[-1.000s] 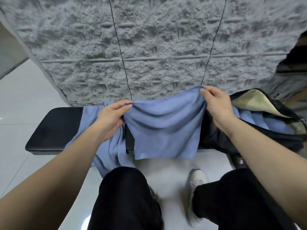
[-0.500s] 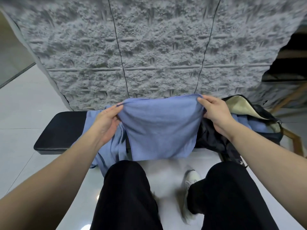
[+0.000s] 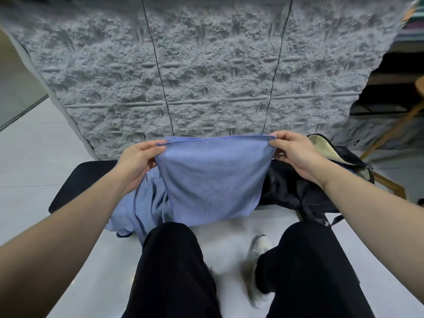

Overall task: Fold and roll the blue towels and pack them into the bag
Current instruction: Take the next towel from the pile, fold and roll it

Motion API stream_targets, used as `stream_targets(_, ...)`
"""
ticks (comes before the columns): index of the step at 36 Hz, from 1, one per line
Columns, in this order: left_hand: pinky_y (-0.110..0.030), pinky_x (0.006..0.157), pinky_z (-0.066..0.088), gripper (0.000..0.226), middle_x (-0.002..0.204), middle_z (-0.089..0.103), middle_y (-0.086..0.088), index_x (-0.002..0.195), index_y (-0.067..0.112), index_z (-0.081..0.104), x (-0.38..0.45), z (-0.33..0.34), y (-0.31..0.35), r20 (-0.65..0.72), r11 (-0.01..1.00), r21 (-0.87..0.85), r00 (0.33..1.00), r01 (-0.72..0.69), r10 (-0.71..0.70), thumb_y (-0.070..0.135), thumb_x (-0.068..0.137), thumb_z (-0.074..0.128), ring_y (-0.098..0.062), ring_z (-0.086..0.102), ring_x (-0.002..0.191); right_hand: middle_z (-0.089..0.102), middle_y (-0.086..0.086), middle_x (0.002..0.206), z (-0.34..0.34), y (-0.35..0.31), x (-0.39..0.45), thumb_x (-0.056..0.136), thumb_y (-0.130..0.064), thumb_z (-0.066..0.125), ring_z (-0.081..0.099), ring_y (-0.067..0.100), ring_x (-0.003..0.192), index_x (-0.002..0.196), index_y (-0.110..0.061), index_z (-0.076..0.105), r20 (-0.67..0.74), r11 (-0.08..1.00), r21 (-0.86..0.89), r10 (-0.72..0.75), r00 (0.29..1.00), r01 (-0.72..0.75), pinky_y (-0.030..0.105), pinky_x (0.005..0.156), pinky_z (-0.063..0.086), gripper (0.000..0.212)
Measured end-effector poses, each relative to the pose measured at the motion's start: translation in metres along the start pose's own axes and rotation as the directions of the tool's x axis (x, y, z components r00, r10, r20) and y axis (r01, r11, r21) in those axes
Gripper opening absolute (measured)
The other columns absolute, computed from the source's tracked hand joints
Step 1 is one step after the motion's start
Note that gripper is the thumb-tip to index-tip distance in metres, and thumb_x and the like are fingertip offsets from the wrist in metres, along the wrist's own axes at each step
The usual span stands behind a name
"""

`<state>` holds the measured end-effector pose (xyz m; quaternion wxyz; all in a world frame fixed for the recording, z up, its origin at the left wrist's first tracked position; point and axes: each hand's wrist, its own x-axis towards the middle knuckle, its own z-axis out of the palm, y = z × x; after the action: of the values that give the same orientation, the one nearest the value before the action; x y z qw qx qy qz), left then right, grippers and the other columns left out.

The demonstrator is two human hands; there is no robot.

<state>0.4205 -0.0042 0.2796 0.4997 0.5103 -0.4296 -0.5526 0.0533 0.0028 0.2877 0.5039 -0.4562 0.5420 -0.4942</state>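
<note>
Blue towel up and stretched between both hands, centre frame!

Black trousers fill the bottom of the frame; above them the left hand and right hand each pinch a top corner of the blue towel, which hangs flat. More towels drape the black bench at left; the open bag lies at right, the grey wall behind.

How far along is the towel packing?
Early to midway, I'd guess. Done: bag open on the bench; what's inside isn't visible. In hand: left hand and right hand pinch one towel by its top corners, unfolded. Left: a towel heap.
</note>
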Motion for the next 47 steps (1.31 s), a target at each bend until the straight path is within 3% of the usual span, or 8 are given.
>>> stream_targets(9,-0.020,0.062,0.055,0.031,0.086,0.053,0.002,0.111,0.032,0.065,0.013,-0.006,0.005,0.052,0.965,0.254,0.997,-0.068,0.057,0.008,0.091,0.066,-0.007,0.059,0.074,0.064,0.005,0.102,-0.007,0.004,0.016,0.090,0.008,0.051,0.062,0.012,0.088,0.126,-0.014,0.057,0.170,0.976,-0.198,0.125,0.978,-0.090,0.023,0.076,0.052,0.043)
stream_targets(14,-0.016,0.067,0.057,0.006,0.087,0.065,0.000,0.092,0.015,0.068,0.017,-0.002,0.008,0.021,0.949,0.310,0.998,-0.059,0.055,0.009,0.092,0.065,-0.008,0.063,0.078,0.071,0.006,0.105,-0.010,0.004,0.026,0.088,0.010,0.055,0.066,0.011,0.092,0.108,-0.010,0.071,0.228,0.952,-0.285,0.183,0.956,-0.114,0.020,0.079,0.056,0.033)
stream_targets(18,-0.020,0.069,0.059,0.007,0.080,0.062,0.000,0.087,0.013,0.063,0.025,-0.006,0.013,-0.009,0.964,0.258,0.998,-0.061,0.066,0.008,0.092,0.065,-0.006,0.063,0.072,0.070,0.006,0.097,-0.013,0.001,0.036,0.088,-0.002,0.066,0.065,0.010,0.087,0.111,0.001,0.069,0.223,0.946,-0.274,0.234,0.946,-0.170,0.019,0.072,0.056,0.023)
stream_targets(21,-0.023,0.074,0.060,0.006,0.081,0.060,-0.001,0.088,0.013,0.062,0.032,-0.010,0.017,0.006,0.954,0.293,0.997,-0.071,0.072,0.010,0.092,0.065,-0.008,0.061,0.074,0.065,0.002,0.085,-0.010,-0.006,0.042,0.089,-0.012,0.069,0.061,0.010,0.079,0.094,-0.011,0.068,0.220,0.945,-0.271,0.246,0.944,-0.183,0.022,0.072,0.053,0.005)
stream_targets(26,-0.023,0.075,0.059,0.006,0.079,0.060,0.000,0.089,0.014,0.062,0.050,-0.013,0.028,0.021,0.940,0.340,0.999,-0.044,0.039,0.017,0.093,0.066,-0.011,0.062,0.076,0.059,-0.006,0.067,-0.004,-0.015,0.062,0.091,-0.022,0.069,0.053,0.007,0.061,0.097,-0.017,0.068,0.134,0.910,-0.397,0.186,0.973,-0.119,0.023,0.058,0.038,0.008)
stream_targets(31,-0.021,0.075,0.059,0.009,0.072,0.054,0.004,0.088,0.015,0.057,0.076,-0.005,0.043,0.022,0.918,0.392,0.998,-0.062,0.057,0.018,0.095,0.062,-0.009,0.060,0.071,0.058,-0.007,0.062,0.007,-0.029,0.081,0.094,-0.016,0.064,0.048,0.005,0.044,0.093,-0.017,0.061,0.099,0.941,-0.286,0.216,0.971,-0.180,0.017,0.041,0.041,0.004)
stream_targets(37,-0.016,0.069,0.058,0.012,0.077,0.051,0.001,0.085,0.016,0.056,0.109,0.003,0.070,-0.026,0.909,0.400,0.990,-0.117,0.139,0.016,0.096,0.061,-0.008,0.056,0.071,0.062,0.000,0.075,0.015,-0.054,0.109,0.093,-0.013,0.066,0.068,0.012,0.063,0.083,-0.018,0.056,0.071,0.978,-0.128,0.172,0.983,-0.162,0.025,0.067,0.060,0.015)
stream_targets(47,-0.014,0.069,0.054,0.007,0.083,0.061,-0.002,0.090,0.018,0.062,0.121,0.008,0.101,0.006,0.898,0.377,0.970,-0.227,0.242,0.014,0.091,0.068,-0.010,0.062,0.078,0.062,-0.001,0.075,0.017,-0.086,0.129,0.094,-0.011,0.063,0.068,0.016,0.072,0.081,-0.021,0.056,0.030,0.994,-0.093,0.059,0.998,-0.056,0.031,0.085,0.057,0.018)
